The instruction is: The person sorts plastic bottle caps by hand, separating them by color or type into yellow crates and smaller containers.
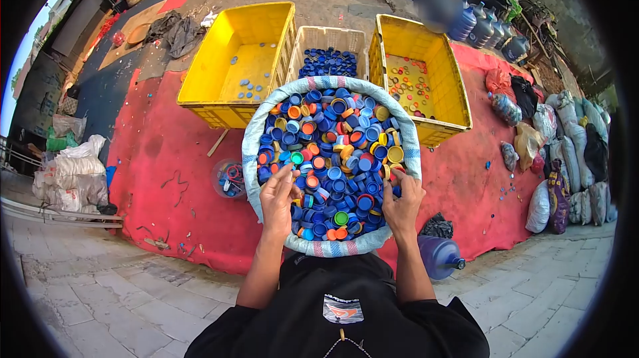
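Black shirt fabric point(286, 331) is seen nearest the camera. Beyond it, mixed bottle caps point(339, 188) are contained in a cloth-rimmed sack point(251, 151), by which the near end of the pale crate point(331, 31) is hidden. That crate is flanked by the left yellow crate point(223, 113) and right yellow crate point(421, 41). The left hand point(277, 198) and right hand point(403, 203) are held over the caps, fingers curled; whether any cap is pinched cannot be told. A clear tub point(216, 177) and a water jug point(435, 256) are placed on opposite sides.
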A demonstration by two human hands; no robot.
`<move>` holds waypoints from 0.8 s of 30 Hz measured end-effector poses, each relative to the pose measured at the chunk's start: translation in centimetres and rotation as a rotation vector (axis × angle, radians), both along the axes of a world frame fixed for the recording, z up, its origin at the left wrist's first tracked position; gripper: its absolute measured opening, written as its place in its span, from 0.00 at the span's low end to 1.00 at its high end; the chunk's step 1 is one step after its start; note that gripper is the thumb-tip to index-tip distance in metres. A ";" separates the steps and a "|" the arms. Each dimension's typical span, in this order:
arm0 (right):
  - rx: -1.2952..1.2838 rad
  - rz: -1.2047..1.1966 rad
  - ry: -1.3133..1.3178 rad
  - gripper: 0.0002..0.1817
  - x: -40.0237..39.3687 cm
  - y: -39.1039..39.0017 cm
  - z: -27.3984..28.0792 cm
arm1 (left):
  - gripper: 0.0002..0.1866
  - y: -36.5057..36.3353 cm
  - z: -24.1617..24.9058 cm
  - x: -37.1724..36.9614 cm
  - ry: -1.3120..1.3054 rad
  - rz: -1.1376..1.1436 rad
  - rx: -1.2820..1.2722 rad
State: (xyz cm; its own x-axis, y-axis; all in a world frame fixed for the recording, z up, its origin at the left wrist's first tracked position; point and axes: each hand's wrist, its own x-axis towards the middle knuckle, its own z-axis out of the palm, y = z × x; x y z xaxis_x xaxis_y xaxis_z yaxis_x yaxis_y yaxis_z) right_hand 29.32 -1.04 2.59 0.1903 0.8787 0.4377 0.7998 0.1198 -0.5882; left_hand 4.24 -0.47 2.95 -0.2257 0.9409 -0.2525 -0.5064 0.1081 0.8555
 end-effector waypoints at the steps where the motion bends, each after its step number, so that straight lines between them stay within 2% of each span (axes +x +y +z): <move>1: -0.005 0.004 -0.022 0.17 -0.6 0.1 0.1 | 0.12 -0.7 -0.5 -0.6 0.086 -0.022 0.004; 4: -0.111 0.055 0.021 0.16 -1.8 1.0 -0.7 | 0.11 -2.0 -0.5 -1.5 0.209 -0.081 0.019; 8: -0.119 0.005 -0.148 0.26 -3.7 2.8 0.3 | 0.10 -2.5 -0.5 -1.5 0.285 -0.139 0.050; 9: -0.195 -0.006 -0.167 0.30 -3.9 3.2 0.1 | 0.09 -2.6 -0.6 -1.3 0.302 -0.156 0.057; 11: -0.190 -0.015 -0.238 0.31 -4.2 3.9 -0.5 | 0.07 -2.6 -2.0 -1.3 0.373 -0.195 0.097; 14: -0.218 -0.003 -0.258 0.32 -4.4 4.3 -0.6 | 0.09 -2.0 -1.8 -0.6 0.694 -0.285 0.159; 15: -0.234 0.005 -0.247 0.32 -4.6 4.3 -0.6 | 0.14 -1.7 -1.1 -0.3 0.774 -0.322 0.152; 18: -0.155 0.033 -0.137 0.32 -4.4 4.0 -0.2 | 0.18 -0.6 -0.2 0.8 1.026 -0.336 0.337; 19: -0.209 0.029 0.068 0.31 -4.2 3.7 0.2 | 0.26 -0.2 -0.9 1.0 1.087 -0.386 0.382; 21: -0.309 0.019 0.481 0.29 -4.1 3.0 1.2 | 0.30 0.8 -0.9 1.7 1.165 -0.441 0.450; 24: -0.270 0.110 1.041 0.27 -3.0 1.5 1.7 | 0.35 2.0 -0.9 2.4 1.255 -0.552 0.502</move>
State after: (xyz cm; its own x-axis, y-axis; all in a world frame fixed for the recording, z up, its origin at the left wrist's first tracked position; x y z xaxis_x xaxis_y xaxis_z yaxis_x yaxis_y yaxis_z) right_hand 26.30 0.44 4.33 0.2711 0.9569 -0.1037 -0.1154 -0.0746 -0.9905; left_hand 6.60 1.56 2.04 0.3656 0.9071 0.2085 0.5914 -0.3994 0.7005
